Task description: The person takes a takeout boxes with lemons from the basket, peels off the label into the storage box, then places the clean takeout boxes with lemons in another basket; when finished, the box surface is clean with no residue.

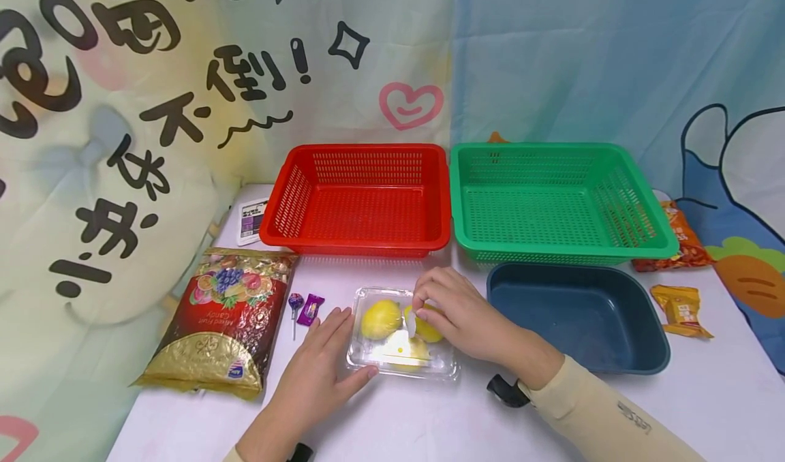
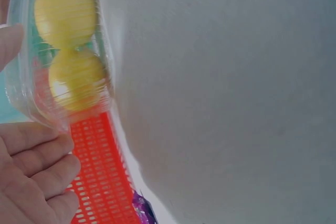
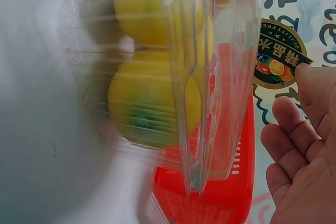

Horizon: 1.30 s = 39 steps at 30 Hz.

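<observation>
A clear plastic clamshell box [image 1: 401,372] with yellow, lemon-like fruits [image 1: 381,319] inside lies on the table, its lid down. My left hand [image 1: 325,363] rests at the box's left side, fingers fairly straight along the edge and thumb by the front corner. In the left wrist view the fingers [image 2: 44,163] touch the box's end. Over the lid, my right hand [image 1: 456,312] pinches a round sticker, whose pale side [image 1: 411,324] shows in the head view. The right wrist view shows its black-and-gold printed face [image 3: 282,53] standing up beside the lid.
Behind the box stand a red basket [image 1: 362,249] and a green basket [image 1: 558,252]. A dark blue tub [image 1: 576,319] sits right. Left are a candy bag [image 1: 223,322], a lollipop [image 1: 296,302] and a purple-wrapped candy [image 1: 311,309]. Snack packets [image 1: 679,310] lie far right.
</observation>
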{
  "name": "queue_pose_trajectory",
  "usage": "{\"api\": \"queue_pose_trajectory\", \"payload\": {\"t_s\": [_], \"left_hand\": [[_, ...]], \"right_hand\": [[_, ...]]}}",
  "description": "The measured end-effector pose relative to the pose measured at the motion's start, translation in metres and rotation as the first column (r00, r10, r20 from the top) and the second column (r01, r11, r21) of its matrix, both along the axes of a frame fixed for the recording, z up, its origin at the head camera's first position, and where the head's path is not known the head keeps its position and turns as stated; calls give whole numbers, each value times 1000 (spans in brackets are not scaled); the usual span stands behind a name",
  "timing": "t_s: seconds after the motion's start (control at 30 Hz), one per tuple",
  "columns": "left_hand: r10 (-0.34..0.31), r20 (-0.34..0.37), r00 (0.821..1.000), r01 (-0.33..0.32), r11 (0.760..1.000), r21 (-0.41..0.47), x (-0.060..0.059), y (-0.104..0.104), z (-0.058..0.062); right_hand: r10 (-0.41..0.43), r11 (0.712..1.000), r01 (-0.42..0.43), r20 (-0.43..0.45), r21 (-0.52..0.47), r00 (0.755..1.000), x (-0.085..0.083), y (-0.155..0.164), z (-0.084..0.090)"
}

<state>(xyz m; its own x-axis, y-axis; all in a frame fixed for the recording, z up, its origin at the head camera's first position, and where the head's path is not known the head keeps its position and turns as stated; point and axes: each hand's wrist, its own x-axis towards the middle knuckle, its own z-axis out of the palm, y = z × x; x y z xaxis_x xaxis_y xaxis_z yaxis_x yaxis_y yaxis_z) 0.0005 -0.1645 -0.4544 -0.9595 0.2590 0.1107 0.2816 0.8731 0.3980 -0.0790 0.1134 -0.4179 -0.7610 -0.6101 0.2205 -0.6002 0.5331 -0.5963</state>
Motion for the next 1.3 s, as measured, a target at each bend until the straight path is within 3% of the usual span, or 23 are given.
{"api": "queue_pose_trajectory", "payload": {"t_s": [0.33,0.57,1.07,1.3], "left_hand": [[-1,0,1000,1,1000,9,1,1,-1],[-6,-17,1000,6,1000,4,1,1,-1],[3,-6,1000,-3,1000,-4,1,0,-1],[10,18,1000,-10,1000,-6,0,1,0]], "right_hand": [[-33,999,34,31,-35,999,1,9,4],[-51,995,52,10,-87,999,-2,21,13],[-132,987,131,-1,-98,991,-3,52,33],[-166,982,158,-70,-104,984,-6,75,43]]}}
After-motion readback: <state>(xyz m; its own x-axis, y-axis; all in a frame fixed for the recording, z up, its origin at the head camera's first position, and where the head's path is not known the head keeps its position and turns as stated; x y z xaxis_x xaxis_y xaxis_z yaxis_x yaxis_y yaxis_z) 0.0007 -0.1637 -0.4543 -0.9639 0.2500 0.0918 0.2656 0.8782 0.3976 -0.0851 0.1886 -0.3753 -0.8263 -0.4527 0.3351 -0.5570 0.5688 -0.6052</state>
